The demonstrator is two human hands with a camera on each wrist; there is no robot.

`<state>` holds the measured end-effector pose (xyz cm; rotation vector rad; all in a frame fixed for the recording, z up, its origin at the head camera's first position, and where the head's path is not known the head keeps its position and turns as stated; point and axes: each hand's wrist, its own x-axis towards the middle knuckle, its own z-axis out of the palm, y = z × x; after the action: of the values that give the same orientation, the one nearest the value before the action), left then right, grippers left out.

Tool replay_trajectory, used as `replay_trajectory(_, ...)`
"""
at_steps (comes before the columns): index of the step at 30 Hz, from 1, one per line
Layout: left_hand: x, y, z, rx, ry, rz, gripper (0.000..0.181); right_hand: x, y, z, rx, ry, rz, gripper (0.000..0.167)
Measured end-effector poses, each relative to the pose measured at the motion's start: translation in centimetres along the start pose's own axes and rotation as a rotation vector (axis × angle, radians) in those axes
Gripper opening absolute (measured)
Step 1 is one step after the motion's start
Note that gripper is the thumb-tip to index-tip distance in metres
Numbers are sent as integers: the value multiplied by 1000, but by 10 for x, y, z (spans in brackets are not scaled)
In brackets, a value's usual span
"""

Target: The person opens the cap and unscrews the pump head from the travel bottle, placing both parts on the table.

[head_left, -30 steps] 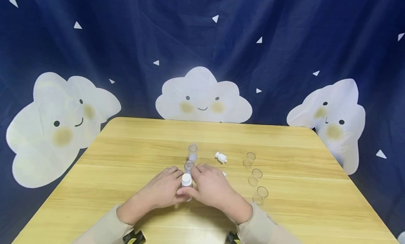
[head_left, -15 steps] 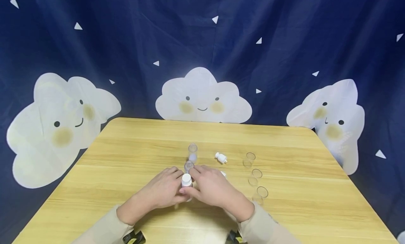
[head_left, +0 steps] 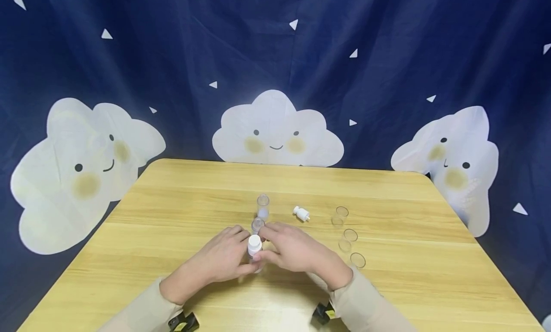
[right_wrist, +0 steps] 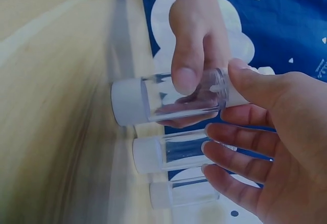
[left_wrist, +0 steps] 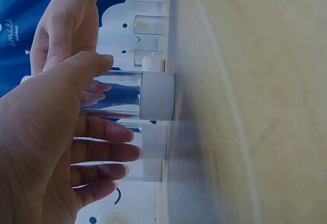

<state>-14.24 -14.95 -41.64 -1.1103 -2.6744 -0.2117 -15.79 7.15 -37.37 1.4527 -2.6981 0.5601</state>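
A clear bottle (right_wrist: 157, 98) with a white base stands upright on the table. My left hand (head_left: 225, 255) grips its clear body, thumb on one side and fingers on the other. At the top of the bottle, the thumb and index finger of my right hand (head_left: 292, 248) pinch the white pump top (head_left: 254, 242); its other fingers are loosely bent. Just beyond my hands stand two similar clear bottles, a nearer one (head_left: 258, 224) and a farther one (head_left: 263, 206). In the left wrist view the bottle's white base (left_wrist: 157, 96) meets the tabletop.
A loose white pump top (head_left: 302, 214) lies on its side, right of the far bottle. Three clear cylindrical covers, the far one (head_left: 338, 217), the middle one (head_left: 347, 241) and the near one (head_left: 358, 260), stand in a row on the wooden table (head_left: 193, 188).
My right thumb has slid to the right across the pump top, and the right wrist has swung outward. A second white piece beside that hand is now hidden. My left hand has stayed put.
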Motion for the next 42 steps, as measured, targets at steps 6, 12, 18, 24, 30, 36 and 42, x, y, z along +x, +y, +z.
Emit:
replay_trajectory(6,1,0,0,13,-11,-3,53,-2,-1,-2,3,-13,58,40)
replay_trajectory(12,1,0,0,20,-30,-16,58,-3,-8,0,-117,61,104,49)
replay_trajectory(18,1,-1,0,26,-27,-6,53,-2,-13,9,-279,172,80,54)
replay_trajectory(24,1,-1,1,29,-1,21,43,1,-22,19,-325,264,117,70)
replay_trajectory(30,1,-1,2,38,11,35,45,4,-25,27,-338,288,159,75)
replay_trajectory(36,0,-1,2,52,5,36,45,4,-25,25,-308,274,150,76)
replay_trajectory(42,1,-1,1,44,-19,18,48,3,-22,16,-232,194,129,69)
